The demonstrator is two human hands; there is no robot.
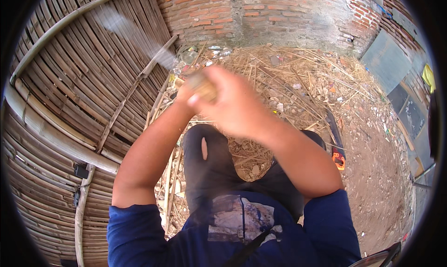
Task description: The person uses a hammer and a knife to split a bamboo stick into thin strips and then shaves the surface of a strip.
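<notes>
My right hand [226,97] is closed around a brown, wood-like handle [203,86], raised in front of my knees and smeared by motion. In line with the handle, a pale blurred streak [135,36] like a long blade runs up and left across the bamboo wall. Its exact kind is too smeared to tell. My left hand [184,95] meets the right one at the handle. Most of it is hidden behind the right hand and blurred, so its fingers do not show.
A slatted bamboo wall [60,76] stands close on the left, a brick wall [288,20] ahead. Straw, split sticks and rubble [298,81] litter the ground. A saw with an orange handle [339,161] lies beyond my right knee. Grey panels [389,57] lean at right.
</notes>
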